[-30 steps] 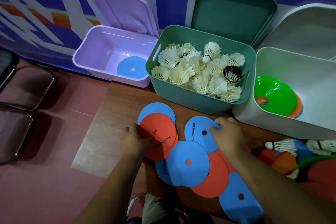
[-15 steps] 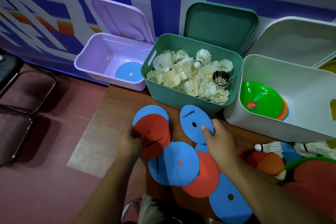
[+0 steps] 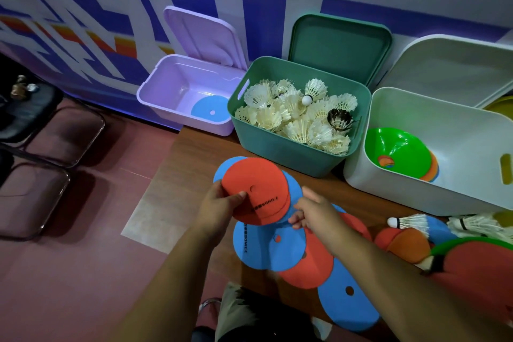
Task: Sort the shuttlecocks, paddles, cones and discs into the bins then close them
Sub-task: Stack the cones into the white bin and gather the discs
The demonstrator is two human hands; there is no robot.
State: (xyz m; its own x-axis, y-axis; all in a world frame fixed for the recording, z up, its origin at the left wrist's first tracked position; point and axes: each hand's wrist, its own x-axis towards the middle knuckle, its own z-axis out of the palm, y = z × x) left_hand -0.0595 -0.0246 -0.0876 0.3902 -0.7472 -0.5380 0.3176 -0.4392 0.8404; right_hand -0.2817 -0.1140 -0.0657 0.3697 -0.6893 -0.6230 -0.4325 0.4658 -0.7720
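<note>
My left hand (image 3: 219, 207) grips a small stack of flat discs, a red disc (image 3: 256, 189) on top of blue ones, lifted above the table. My right hand (image 3: 315, 212) pinches a blue disc (image 3: 293, 194) at the stack's right edge. More blue and red discs (image 3: 270, 248) lie overlapping on the wooden table (image 3: 188, 164) below. The lilac bin (image 3: 177, 91) holds one blue disc (image 3: 211, 112). The green bin (image 3: 280, 153) is full of shuttlecocks (image 3: 299, 116). The white bin (image 3: 416, 194) holds stacked cones (image 3: 399, 151). All three lids stand open.
Loose shuttlecocks (image 3: 410, 221), orange and red cones (image 3: 409, 244) and a green-rimmed item lie on the table at the right. Dark chairs (image 3: 47, 147) stand on the red floor at the left. A painted wall is behind the bins.
My left hand lifted the red and blue discs off the table. My right hand brought its blue disc over to the right edge of that stack.
</note>
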